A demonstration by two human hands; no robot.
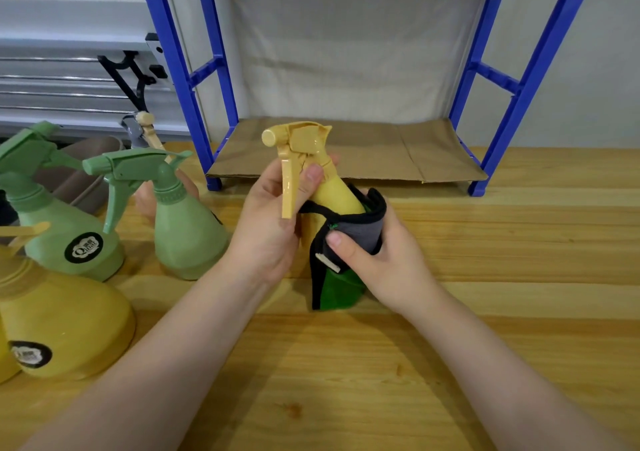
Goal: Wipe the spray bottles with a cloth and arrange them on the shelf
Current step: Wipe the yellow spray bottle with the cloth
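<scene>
A yellow spray bottle [332,191] is held above the wooden table in front of the blue shelf [519,80]. My left hand [266,229] grips its neck just under the trigger head, thumb up by the collar. My right hand [377,260] holds a grey and green cloth with black trim [349,243] wrapped around the bottle's body, hiding its lower half. The shelf's bottom tier is lined with brown paper [363,153] and has no bottle on it.
Two green spray bottles [183,222] [65,229] stand at the left, and a larger yellow one [65,326] lies nearer me at the left edge. Behind them are a grey tub [83,170] and another sprayer head [143,128]. The table [485,295] runs to the right.
</scene>
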